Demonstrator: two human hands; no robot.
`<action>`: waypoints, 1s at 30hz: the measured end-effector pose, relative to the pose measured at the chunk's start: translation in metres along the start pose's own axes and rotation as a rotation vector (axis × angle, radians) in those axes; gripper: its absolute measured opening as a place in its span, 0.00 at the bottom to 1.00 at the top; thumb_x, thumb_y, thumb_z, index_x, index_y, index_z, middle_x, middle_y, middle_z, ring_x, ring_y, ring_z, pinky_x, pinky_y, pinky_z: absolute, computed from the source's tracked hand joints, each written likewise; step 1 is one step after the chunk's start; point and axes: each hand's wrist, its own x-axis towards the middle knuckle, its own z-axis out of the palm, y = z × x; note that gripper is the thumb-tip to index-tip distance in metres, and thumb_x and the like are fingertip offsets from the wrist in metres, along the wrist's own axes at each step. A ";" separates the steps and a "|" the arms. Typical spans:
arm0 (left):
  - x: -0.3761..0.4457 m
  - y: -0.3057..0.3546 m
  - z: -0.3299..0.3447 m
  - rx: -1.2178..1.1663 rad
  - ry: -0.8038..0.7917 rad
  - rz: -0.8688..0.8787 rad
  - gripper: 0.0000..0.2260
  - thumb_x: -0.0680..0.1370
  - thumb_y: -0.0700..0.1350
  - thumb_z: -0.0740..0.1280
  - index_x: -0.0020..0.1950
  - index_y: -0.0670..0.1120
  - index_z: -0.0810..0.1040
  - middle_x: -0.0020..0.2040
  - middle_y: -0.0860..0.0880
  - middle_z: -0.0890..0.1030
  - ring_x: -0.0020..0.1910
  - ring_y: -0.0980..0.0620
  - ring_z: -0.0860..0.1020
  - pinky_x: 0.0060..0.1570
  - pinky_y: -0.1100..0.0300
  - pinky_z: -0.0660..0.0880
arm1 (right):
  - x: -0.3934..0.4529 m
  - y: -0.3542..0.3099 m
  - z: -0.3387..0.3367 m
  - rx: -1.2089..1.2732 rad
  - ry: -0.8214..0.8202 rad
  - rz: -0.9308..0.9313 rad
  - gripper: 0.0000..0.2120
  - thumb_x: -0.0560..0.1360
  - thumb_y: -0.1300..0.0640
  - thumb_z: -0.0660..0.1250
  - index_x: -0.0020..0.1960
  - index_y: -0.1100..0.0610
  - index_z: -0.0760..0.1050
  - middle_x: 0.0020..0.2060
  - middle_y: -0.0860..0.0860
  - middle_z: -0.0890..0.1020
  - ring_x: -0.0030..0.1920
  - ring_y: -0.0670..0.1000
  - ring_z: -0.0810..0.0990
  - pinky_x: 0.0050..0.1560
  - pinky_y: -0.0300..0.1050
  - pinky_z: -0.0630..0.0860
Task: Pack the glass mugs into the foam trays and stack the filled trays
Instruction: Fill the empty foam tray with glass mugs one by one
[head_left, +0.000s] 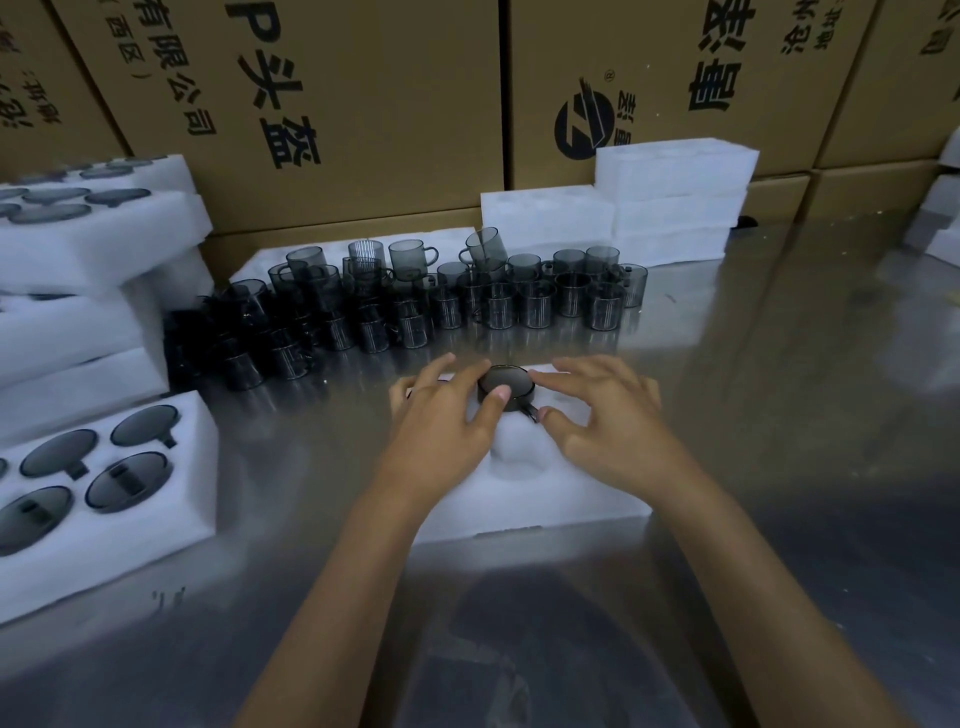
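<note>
Pushing a glass mug (505, 388) down into a hole of the foam tray (540, 493) on the counter (779, 415). Left hand (447, 415) lying flat, thumb touching the rim. Right hand (602, 415) spread open just beside it, holding nothing. Pressing softly, straight down. Standing upright, mouth up, handle pointing toward the right thumb.

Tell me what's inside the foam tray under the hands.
One dark mug sits in a far pocket of the tray, handle toward the right hand. The left hand covers the pockets beneath it, so their contents cannot be seen.
</note>
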 end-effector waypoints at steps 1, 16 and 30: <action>0.000 0.000 0.001 0.047 -0.001 0.018 0.21 0.82 0.58 0.56 0.74 0.53 0.70 0.70 0.50 0.75 0.77 0.57 0.54 0.72 0.54 0.45 | 0.000 0.001 -0.001 -0.050 -0.007 0.002 0.19 0.79 0.47 0.63 0.69 0.38 0.72 0.73 0.42 0.70 0.75 0.47 0.56 0.66 0.45 0.48; 0.005 -0.004 -0.009 0.075 0.003 -0.070 0.15 0.79 0.56 0.62 0.65 0.58 0.76 0.66 0.57 0.76 0.70 0.53 0.67 0.70 0.46 0.55 | 0.000 -0.006 -0.009 0.685 -0.006 0.274 0.09 0.76 0.57 0.71 0.52 0.45 0.85 0.69 0.41 0.71 0.67 0.38 0.68 0.63 0.36 0.61; 0.011 -0.024 -0.016 0.120 0.110 -0.193 0.09 0.77 0.48 0.63 0.57 0.56 0.76 0.57 0.55 0.75 0.63 0.52 0.70 0.71 0.47 0.54 | 0.079 0.001 0.013 0.615 0.147 0.323 0.17 0.80 0.62 0.61 0.67 0.50 0.75 0.51 0.50 0.81 0.42 0.41 0.78 0.45 0.28 0.76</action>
